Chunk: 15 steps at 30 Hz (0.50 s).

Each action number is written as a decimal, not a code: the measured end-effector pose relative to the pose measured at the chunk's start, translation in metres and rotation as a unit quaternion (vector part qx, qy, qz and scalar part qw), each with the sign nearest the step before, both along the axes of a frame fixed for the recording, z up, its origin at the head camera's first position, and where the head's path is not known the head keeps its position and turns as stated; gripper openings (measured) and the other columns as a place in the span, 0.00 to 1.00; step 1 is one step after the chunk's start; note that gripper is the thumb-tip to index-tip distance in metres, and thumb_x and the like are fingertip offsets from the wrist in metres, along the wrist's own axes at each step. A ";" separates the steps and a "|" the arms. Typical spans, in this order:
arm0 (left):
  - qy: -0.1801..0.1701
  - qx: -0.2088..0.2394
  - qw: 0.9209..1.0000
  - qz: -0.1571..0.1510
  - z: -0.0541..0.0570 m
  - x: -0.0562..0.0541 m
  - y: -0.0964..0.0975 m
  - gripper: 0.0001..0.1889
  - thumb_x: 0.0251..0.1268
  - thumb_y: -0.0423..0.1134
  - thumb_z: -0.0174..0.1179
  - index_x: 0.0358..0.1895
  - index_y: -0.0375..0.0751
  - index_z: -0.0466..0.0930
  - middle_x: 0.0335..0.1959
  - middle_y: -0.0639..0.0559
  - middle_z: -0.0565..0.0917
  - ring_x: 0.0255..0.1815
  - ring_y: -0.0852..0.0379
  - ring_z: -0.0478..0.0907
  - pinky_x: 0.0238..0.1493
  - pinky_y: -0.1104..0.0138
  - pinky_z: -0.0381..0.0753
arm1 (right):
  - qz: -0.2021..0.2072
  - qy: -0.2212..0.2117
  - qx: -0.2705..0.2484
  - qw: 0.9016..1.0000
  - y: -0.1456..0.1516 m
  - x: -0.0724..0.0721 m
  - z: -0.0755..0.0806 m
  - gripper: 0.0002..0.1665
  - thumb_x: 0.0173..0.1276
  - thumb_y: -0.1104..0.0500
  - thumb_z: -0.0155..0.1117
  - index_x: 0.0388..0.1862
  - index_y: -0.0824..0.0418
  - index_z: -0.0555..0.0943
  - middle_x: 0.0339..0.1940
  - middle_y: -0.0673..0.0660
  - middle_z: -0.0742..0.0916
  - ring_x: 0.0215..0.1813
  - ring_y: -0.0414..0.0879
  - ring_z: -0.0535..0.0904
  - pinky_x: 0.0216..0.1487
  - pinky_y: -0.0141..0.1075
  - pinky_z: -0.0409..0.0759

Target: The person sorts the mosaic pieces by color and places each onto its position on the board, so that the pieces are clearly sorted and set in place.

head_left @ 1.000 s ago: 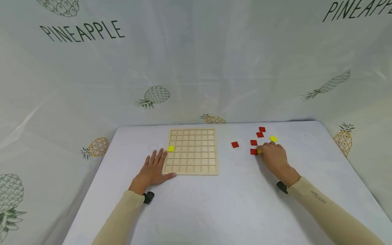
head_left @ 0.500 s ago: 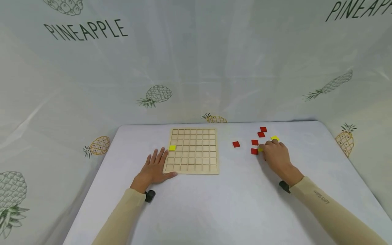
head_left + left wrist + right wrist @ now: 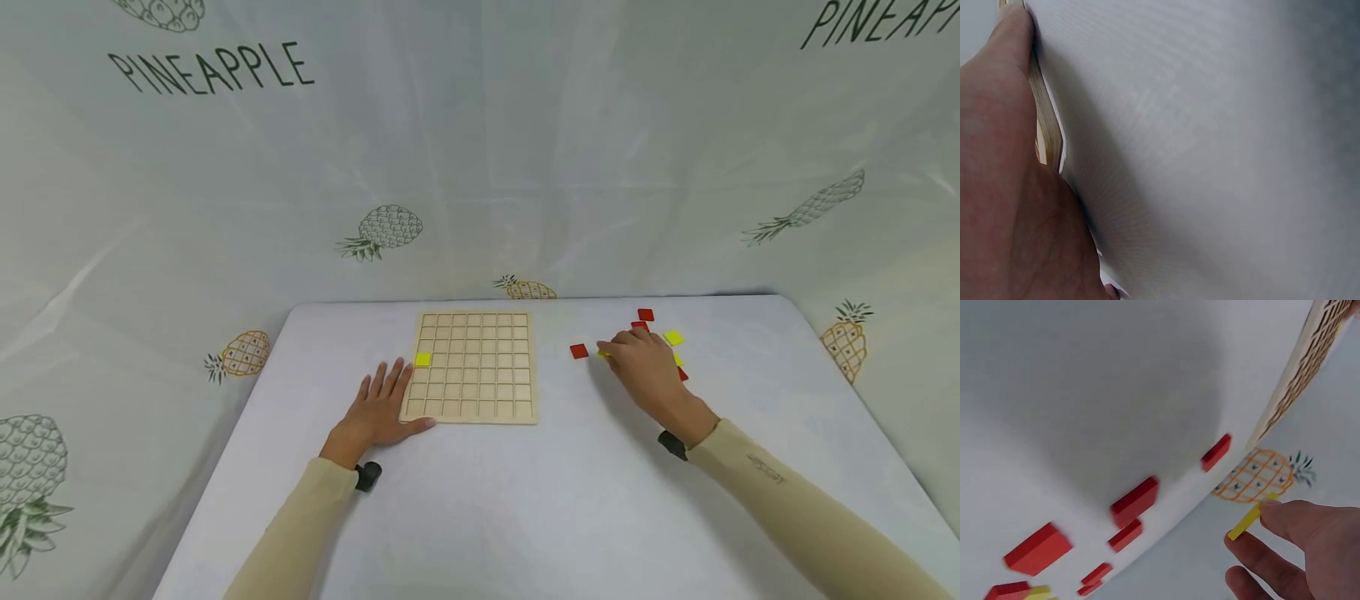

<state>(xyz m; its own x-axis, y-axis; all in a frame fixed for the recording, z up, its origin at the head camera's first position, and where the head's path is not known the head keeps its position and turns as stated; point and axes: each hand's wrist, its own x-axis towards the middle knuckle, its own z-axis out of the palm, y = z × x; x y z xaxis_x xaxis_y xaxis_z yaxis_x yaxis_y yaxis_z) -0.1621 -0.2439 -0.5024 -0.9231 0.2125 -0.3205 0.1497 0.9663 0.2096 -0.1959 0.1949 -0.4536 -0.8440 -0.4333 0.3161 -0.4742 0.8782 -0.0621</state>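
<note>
A wooden board with a square grid (image 3: pixel 480 383) lies on the white table, and one yellow tile (image 3: pixel 423 360) sits in a cell of its left column. My left hand (image 3: pixel 378 410) rests spread at the board's lower left corner; in the left wrist view its thumb lies along the board's edge (image 3: pixel 1047 119). Between thumb and fingertip, my right hand (image 3: pixel 647 371) pinches another yellow tile (image 3: pixel 1247 520), raised above the table. Just left of this hand is a red tile (image 3: pixel 578 351). The hand partly hides other tiles in the head view.
Near the back right are more red tiles (image 3: pixel 646 314) and a yellow tile (image 3: pixel 673 337). A second yellow tile (image 3: pixel 678 359) and a red tile (image 3: pixel 682 374) show at the right hand's far side. A pineapple-print cloth (image 3: pixel 480 167) hangs behind the table.
My right hand has picked the yellow tile up from beside the red ones and moved left with it. My left hand stays at the board's corner.
</note>
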 end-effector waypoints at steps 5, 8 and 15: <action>0.000 0.004 1.000 0.001 0.002 0.002 0.000 0.59 0.70 0.71 0.58 0.87 0.35 0.38 0.89 0.36 0.39 0.88 0.32 0.33 0.84 0.39 0.37 | 0.019 0.000 0.007 1.000 -0.023 -0.005 0.001 0.19 0.62 0.67 0.81 0.53 0.61 0.91 0.44 0.60 0.92 0.50 0.59 0.84 0.50 0.52 0.88; 0.005 0.022 1.000 0.001 0.005 0.003 0.000 0.59 0.70 0.70 0.59 0.86 0.33 0.41 0.88 0.35 0.40 0.87 0.31 0.34 0.84 0.38 0.37 | 0.025 -0.002 0.015 1.000 -0.036 -0.008 0.000 0.20 0.63 0.66 0.81 0.55 0.59 0.91 0.45 0.59 0.92 0.51 0.58 0.84 0.51 0.50 0.87; -0.006 0.012 1.000 0.000 0.008 0.004 0.002 0.59 0.71 0.69 0.58 0.87 0.34 0.38 0.88 0.36 0.38 0.88 0.32 0.32 0.84 0.39 0.36 | 0.048 0.002 0.013 0.999 -0.066 -0.012 -0.002 0.20 0.63 0.65 0.81 0.55 0.58 0.91 0.46 0.58 0.92 0.51 0.56 0.84 0.52 0.48 0.86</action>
